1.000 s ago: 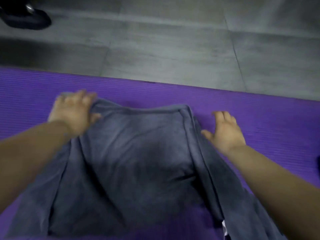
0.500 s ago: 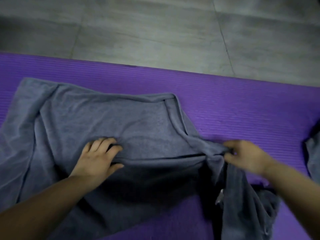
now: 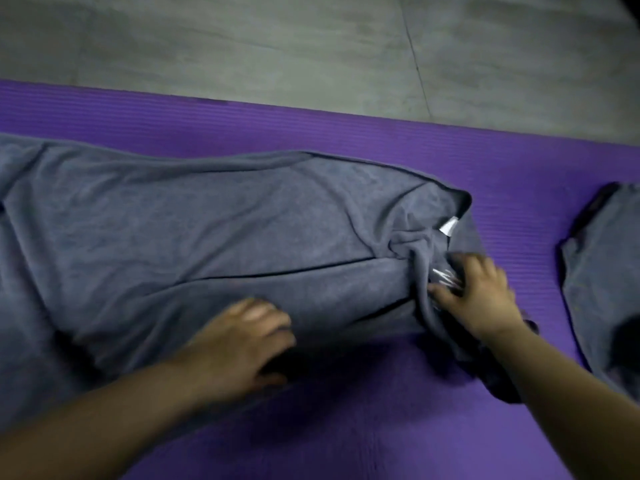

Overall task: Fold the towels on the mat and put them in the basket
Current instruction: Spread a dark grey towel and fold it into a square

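A large grey towel (image 3: pixel 207 237) lies crumpled across the purple mat (image 3: pixel 311 133), with its left end running out of view. My left hand (image 3: pixel 242 341) is blurred at the towel's near edge, fingers on top and thumb below the edge. My right hand (image 3: pixel 481 292) grips the bunched right end of the towel, where white labels (image 3: pixel 449 226) show. The basket is not in view.
A second grey towel (image 3: pixel 606 271) lies on the mat at the right edge, apart from the first. Beyond the mat's far edge is grey tiled floor (image 3: pixel 242 46). Bare mat shows in front of the towel, between my forearms.
My left hand has slid back from the towel's middle to its near edge. My right hand keeps hold of the bunched right end, which now lies farther right. The view has shifted right.
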Action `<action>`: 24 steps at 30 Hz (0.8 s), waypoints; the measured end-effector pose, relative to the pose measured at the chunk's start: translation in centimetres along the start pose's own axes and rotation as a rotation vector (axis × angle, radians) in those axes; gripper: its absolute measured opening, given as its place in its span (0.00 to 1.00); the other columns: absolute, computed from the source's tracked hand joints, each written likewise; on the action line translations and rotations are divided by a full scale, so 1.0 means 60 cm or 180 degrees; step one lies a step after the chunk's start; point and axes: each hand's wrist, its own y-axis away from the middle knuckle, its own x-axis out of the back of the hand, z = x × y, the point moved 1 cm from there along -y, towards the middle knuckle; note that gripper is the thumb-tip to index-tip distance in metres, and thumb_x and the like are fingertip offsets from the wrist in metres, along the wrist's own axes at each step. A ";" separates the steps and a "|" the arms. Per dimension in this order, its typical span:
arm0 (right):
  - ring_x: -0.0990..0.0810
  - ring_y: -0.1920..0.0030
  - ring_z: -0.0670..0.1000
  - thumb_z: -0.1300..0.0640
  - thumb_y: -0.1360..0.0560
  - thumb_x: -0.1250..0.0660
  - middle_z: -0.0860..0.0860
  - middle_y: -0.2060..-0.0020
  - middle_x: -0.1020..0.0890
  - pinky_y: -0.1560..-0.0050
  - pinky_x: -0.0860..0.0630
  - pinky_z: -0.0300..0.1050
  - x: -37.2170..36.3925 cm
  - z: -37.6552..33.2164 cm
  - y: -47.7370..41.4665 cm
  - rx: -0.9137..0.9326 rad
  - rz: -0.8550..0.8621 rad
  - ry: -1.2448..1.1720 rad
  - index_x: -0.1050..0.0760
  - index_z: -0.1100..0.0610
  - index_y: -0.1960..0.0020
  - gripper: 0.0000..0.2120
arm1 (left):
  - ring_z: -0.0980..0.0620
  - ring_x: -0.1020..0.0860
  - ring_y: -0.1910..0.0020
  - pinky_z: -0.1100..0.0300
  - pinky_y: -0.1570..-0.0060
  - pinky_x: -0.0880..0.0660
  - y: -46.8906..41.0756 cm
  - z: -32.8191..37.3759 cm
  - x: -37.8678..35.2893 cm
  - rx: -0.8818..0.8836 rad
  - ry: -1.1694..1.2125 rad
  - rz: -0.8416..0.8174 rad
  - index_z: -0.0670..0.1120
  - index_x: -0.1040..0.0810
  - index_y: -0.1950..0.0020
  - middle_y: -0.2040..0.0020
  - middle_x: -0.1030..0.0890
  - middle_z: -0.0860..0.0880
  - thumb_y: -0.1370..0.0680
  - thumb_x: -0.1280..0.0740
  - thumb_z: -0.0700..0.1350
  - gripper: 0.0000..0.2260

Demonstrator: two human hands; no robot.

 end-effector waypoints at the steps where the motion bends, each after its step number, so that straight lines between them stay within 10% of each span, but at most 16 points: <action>1: 0.33 0.35 0.62 0.53 0.31 0.28 0.61 0.37 0.29 0.35 0.38 0.52 -0.011 0.021 0.003 -0.0079 -0.0029 -0.0243 0.31 0.60 0.34 0.28 | 0.51 0.32 0.52 0.57 0.49 0.37 -0.006 0.021 -0.012 -0.0123 -0.0018 -0.0294 0.52 0.33 0.51 0.50 0.32 0.51 0.34 0.48 0.67 0.22; 7: 0.29 0.73 0.40 0.56 0.27 0.31 0.56 0.69 0.24 0.71 0.33 0.30 0.016 0.075 -0.020 -0.0353 -0.0303 -0.1628 0.23 0.63 0.64 0.11 | 0.54 0.35 0.60 0.62 0.59 0.39 -0.035 0.033 -0.032 0.0118 0.0181 -0.0475 0.51 0.22 0.64 0.65 0.22 0.53 0.34 0.44 0.53 0.12; 10: 0.26 0.76 0.39 0.55 0.27 0.31 0.47 0.74 0.20 0.70 0.28 0.30 0.046 0.082 -0.030 -0.0513 -0.0982 -0.2305 0.23 0.57 0.66 0.10 | 0.59 0.33 0.62 0.64 0.59 0.36 -0.031 0.024 -0.025 0.0350 0.0522 -0.0412 0.55 0.26 0.61 0.68 0.22 0.57 0.33 0.44 0.51 0.08; 15: 0.21 0.75 0.46 0.35 0.71 0.23 0.52 0.74 0.18 0.72 0.24 0.34 0.126 0.096 -0.075 -0.0480 -0.1515 -0.2414 0.23 0.63 0.62 0.45 | 0.53 0.18 0.70 0.65 0.72 0.26 -0.024 -0.021 0.027 0.1548 0.0948 -0.0196 0.50 0.30 0.50 0.64 0.16 0.48 0.28 0.43 0.45 0.08; 20: 0.29 0.78 0.39 0.35 0.53 0.25 0.43 0.79 0.26 0.76 0.33 0.28 0.207 0.081 -0.145 -0.0321 0.0270 -0.2619 0.25 0.52 0.66 0.26 | 0.34 0.22 0.50 0.47 0.51 0.27 -0.014 -0.075 0.073 0.2864 0.0906 -0.0252 0.39 0.25 0.42 0.45 0.21 0.35 0.22 0.41 0.39 0.11; 24: 0.28 0.39 0.55 0.48 0.31 0.30 0.57 0.39 0.29 0.36 0.33 0.43 0.197 0.069 -0.179 -0.0747 0.1466 -0.2144 0.41 0.60 0.30 0.36 | 0.37 0.19 0.64 0.48 0.61 0.24 -0.006 -0.081 0.070 0.2160 -0.0053 -0.0446 0.39 0.22 0.51 0.59 0.18 0.38 0.30 0.43 0.56 0.22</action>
